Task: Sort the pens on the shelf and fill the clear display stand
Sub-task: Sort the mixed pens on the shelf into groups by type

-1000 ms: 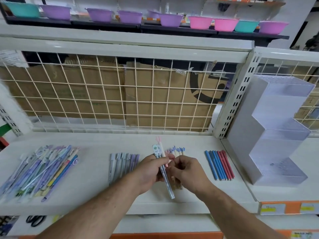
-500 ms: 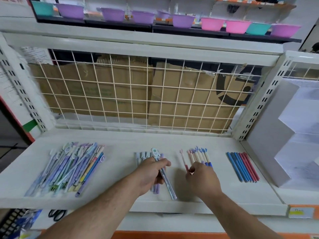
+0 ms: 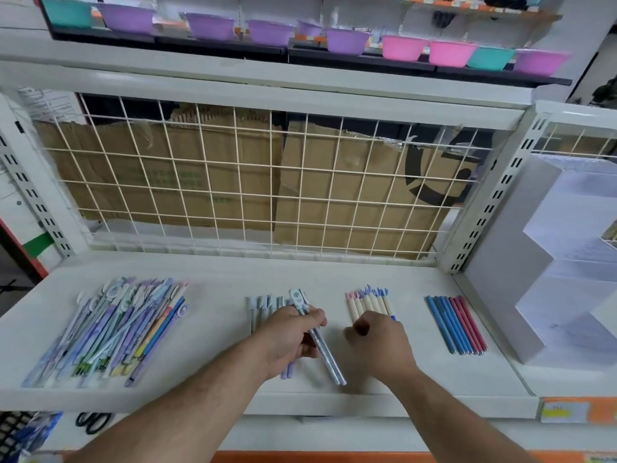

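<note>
The shelf is matt painted metal, the grid coated wire; cardboard looks rough; top bowls glossy plastic; stand smooth plastic.

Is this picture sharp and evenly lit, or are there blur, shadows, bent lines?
Head view: light soft and even, only faint shadows on the shelf under the left hand and right hand; the wide lens bows the top rail; the mixed pen pile looks slightly smeared; the clear display stand is pale, hazy, cut by the right edge.

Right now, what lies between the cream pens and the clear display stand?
In the head view, a row of blue and red pens lies there.
</note>
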Motion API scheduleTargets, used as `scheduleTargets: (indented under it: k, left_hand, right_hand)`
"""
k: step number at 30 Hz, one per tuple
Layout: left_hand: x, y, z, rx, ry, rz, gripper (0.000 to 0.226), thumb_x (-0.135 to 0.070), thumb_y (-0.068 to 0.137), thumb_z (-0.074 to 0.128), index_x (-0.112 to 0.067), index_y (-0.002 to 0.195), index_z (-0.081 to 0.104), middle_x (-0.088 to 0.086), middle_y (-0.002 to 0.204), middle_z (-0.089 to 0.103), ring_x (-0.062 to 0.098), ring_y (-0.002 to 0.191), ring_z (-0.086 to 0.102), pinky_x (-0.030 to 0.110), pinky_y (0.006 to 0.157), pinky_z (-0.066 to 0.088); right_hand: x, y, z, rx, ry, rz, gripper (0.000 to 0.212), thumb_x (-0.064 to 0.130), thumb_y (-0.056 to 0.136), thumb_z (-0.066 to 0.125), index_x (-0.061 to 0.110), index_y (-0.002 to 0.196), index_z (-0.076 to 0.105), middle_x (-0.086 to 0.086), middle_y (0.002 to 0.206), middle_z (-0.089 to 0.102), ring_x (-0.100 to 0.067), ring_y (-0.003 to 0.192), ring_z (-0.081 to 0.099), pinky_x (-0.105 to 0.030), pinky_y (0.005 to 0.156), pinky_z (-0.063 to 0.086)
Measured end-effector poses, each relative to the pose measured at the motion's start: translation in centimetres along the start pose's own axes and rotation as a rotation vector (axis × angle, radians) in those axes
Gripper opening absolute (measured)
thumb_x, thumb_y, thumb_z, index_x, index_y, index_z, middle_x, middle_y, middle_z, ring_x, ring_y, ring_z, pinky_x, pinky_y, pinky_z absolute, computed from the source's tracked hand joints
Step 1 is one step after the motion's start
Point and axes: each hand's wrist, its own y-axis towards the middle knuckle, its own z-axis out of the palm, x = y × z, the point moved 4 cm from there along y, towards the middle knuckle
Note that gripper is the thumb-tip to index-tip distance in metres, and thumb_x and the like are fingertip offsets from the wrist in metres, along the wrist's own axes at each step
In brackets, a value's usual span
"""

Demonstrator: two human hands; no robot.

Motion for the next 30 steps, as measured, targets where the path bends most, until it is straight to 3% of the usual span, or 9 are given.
scheduleTargets:
  k: [3, 5, 11, 14, 18, 22, 25, 27, 30]
  left_hand:
    - [0.0, -0.1, 0.3, 0.003, -0.01, 0.017, 0.016, -0.012, 0.099, 0.061, -0.005, 0.084, 0.063, 0.009, 0.07, 0.056, 0.022, 0.058, 0.056, 0.029, 0.052, 0.052]
    - [-0.1, -0.2, 0.5, 0.01, -0.026, 0.029, 0.013, -0.01, 0.099, 0.06, -0.005, 0.086, 0.061, 0.008, 0.068, 0.058, 0.022, 0.058, 0.059, 0.03, 0.052, 0.052]
    - [-0.2, -1.0, -0.4, -0.023, -0.027, 0.084, 0.003, -0.001, 0.097, 0.06, -0.003, 0.095, 0.061, 0.006, 0.067, 0.064, 0.021, 0.062, 0.062, 0.033, 0.061, 0.053]
    - [-0.3, -1.5, -1.8, -0.066, -0.006, 0.107, 0.013, 0.01, 0.094, 0.056, -0.001, 0.095, 0.063, 0.01, 0.073, 0.067, 0.022, 0.063, 0.064, 0.03, 0.057, 0.053]
    - [-0.3, -2.1, -4.5, -0.195, 0.085, 0.132, 0.003, 0.002, 0.089, 0.067, 0.002, 0.092, 0.068, 0.012, 0.076, 0.067, 0.023, 0.065, 0.062, 0.031, 0.059, 0.053]
    - [-0.4, -2.6, -8.1, -0.349, 0.228, 0.111, 0.007, 0.001, 0.084, 0.065, 0.0, 0.086, 0.071, 0.007, 0.064, 0.061, 0.018, 0.053, 0.055, 0.029, 0.053, 0.049]
    - [-0.6, -3.2, -10.5, -0.433, 0.433, 0.096, 0.01, -0.011, 0.072, 0.064, -0.003, 0.074, 0.069, 0.005, 0.055, 0.061, 0.02, 0.05, 0.057, 0.027, 0.051, 0.047]
    - [-0.8, -3.5, -11.6, -0.447, 0.562, 0.103, 0.016, -0.019, 0.066, 0.062, -0.003, 0.069, 0.064, 0.009, 0.057, 0.062, 0.025, 0.054, 0.06, 0.03, 0.055, 0.046]
    - [-0.8, -3.2, -12.6, -0.456, 0.632, 0.098, 0.006, -0.015, 0.072, 0.065, -0.012, 0.072, 0.06, 0.013, 0.07, 0.065, 0.031, 0.068, 0.067, 0.037, 0.062, 0.055]
  right_hand:
    - [0.9, -0.7, 0.3, 0.215, 0.462, 0.009, 0.023, 0.028, 0.086, 0.073, 0.011, 0.073, 0.066, 0.001, 0.064, 0.067, -0.012, 0.057, 0.055, -0.028, 0.059, 0.046]
    - [1.5, -1.3, 0.6, 0.342, 0.52, -0.04, 0.02, 0.025, 0.085, 0.076, 0.011, 0.074, 0.068, -0.001, 0.064, 0.067, -0.012, 0.053, 0.054, -0.026, 0.055, 0.046]
    - [2.9, -1.8, 1.3, 0.332, 0.503, -0.094, 0.016, 0.014, 0.086, 0.075, 0.01, 0.072, 0.068, -0.001, 0.059, 0.064, -0.011, 0.049, 0.053, -0.023, 0.051, 0.043]
    - [3.5, -1.8, 2.0, 0.345, 0.539, -0.046, 0.016, 0.014, 0.087, 0.075, 0.008, 0.073, 0.068, -0.004, 0.06, 0.064, -0.013, 0.045, 0.052, -0.023, 0.042, 0.038]
    - [4.9, -1.9, 3.3, 0.348, 0.496, -0.03, 0.017, 0.013, 0.087, 0.07, 0.004, 0.075, 0.066, -0.007, 0.054, 0.061, -0.019, 0.043, 0.052, -0.027, 0.041, 0.039]
    - [6.4, -1.6, 4.9, 0.313, 0.39, -0.023, 0.017, 0.01, 0.086, 0.067, 0.004, 0.07, 0.064, -0.005, 0.049, 0.059, -0.016, 0.036, 0.047, -0.023, 0.039, 0.038]
    - [7.3, -1.4, 6.1, 0.292, 0.351, -0.032, 0.018, 0.009, 0.085, 0.065, 0.002, 0.069, 0.061, -0.006, 0.049, 0.059, -0.016, 0.033, 0.046, -0.022, 0.038, 0.038]
    - [7.6, -1.3, 6.6, 0.279, 0.339, -0.028, 0.019, 0.011, 0.085, 0.066, -0.003, 0.072, 0.062, -0.005, 0.049, 0.06, -0.014, 0.034, 0.048, -0.021, 0.04, 0.038]
    - [8.0, -0.9, 7.3, 0.255, 0.308, -0.021, 0.018, 0.015, 0.084, 0.069, 0.0, 0.073, 0.066, 0.0, 0.048, 0.061, -0.007, 0.036, 0.05, -0.019, 0.042, 0.038]
